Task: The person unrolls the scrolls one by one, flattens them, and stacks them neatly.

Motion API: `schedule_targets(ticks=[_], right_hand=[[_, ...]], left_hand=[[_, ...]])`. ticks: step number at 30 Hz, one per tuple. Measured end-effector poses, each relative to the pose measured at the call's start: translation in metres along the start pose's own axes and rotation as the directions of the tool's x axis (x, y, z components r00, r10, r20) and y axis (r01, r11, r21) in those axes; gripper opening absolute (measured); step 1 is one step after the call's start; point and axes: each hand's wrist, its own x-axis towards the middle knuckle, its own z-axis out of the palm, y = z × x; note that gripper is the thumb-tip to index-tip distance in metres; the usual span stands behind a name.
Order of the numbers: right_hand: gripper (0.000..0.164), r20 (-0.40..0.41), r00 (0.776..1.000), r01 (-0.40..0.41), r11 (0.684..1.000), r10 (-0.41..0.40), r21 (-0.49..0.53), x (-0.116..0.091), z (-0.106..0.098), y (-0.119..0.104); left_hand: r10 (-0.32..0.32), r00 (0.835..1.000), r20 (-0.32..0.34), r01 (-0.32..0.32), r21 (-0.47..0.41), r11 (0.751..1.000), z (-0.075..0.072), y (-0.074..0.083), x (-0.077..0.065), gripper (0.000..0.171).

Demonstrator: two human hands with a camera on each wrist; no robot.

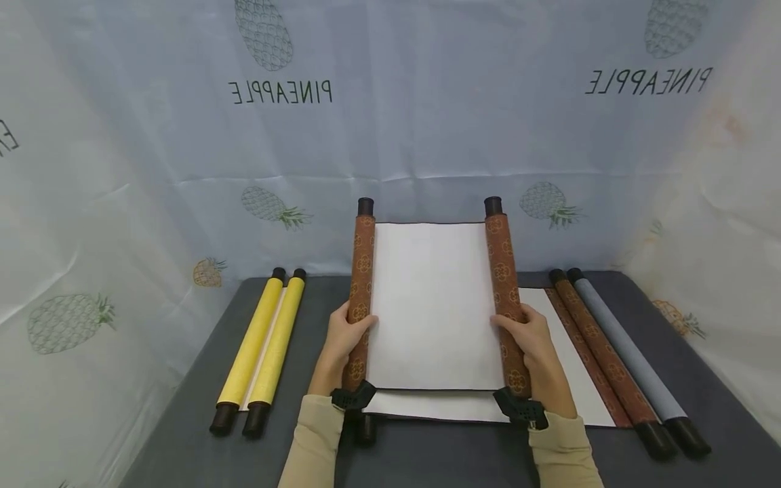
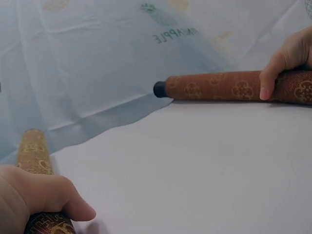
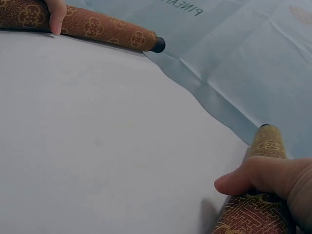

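Note:
A partly unrolled scroll (image 1: 434, 305), with a white sheet between two brown, flower-patterned rolls, is held above the table. My left hand (image 1: 345, 333) grips its left roll (image 1: 363, 261), thumb over the front near the sheet's edge. Around the right roll (image 1: 502, 264) my right hand (image 1: 529, 332) is curled in the same way. Both wrist views show a thumb lying across the patterned cloth, such as the left thumb (image 2: 61, 195) and the right thumb (image 3: 243, 178). Black knobs tip the rolls' upper ends. The fingers behind the rolls are hidden.
Beneath the held scroll, another opened white scroll (image 1: 567, 339) lies on the dark table (image 1: 189, 420), its brown roll (image 1: 604, 356) at right. Beside that roll is a grey-blue roll (image 1: 631, 349). A yellow scroll (image 1: 277, 346) lies at left. Pineapple-printed curtain (image 1: 421, 102) surrounds the table.

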Motion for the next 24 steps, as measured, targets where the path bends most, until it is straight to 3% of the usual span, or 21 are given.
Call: schedule_targets(ticks=[4, 9, 13, 18, 24], right_hand=[[0.073, -0.001, 1.000, 0.006, 1.000, -0.006, -0.003, -0.002, -0.004, 0.002], [0.071, 0.054, 0.998, 0.036, 0.999, -0.036, -0.003, -0.002, -0.008, 0.004], [0.070, 0.111, 0.993, 0.035, 0.999, -0.032, -0.029, 0.001, -0.008, 0.003], [0.072, 0.169, 0.985, 0.009, 1.000, -0.013, 0.028, 0.005, -0.003, -0.002], [0.070, 0.115, 0.993, -0.044, 0.998, 0.039, 0.040, 0.005, 0.003, -0.004]], left_hand=[[0.033, 0.999, -0.014, -0.033, 0.009, 0.999, -0.003, -0.004, -0.004, 0.050], [0.017, 0.999, -0.027, -0.017, -0.006, 1.000, -0.009, -0.007, -0.009, 0.066], [-0.011, 1.000, 0.016, 0.011, 0.010, 1.000, -0.013, -0.005, -0.008, 0.075], [-0.040, 0.998, 0.046, 0.041, -0.019, 0.999, -0.011, -0.001, -0.006, 0.069], [-0.051, 0.999, -0.004, 0.051, -0.012, 0.999, -0.010, 0.002, -0.007, 0.072]])
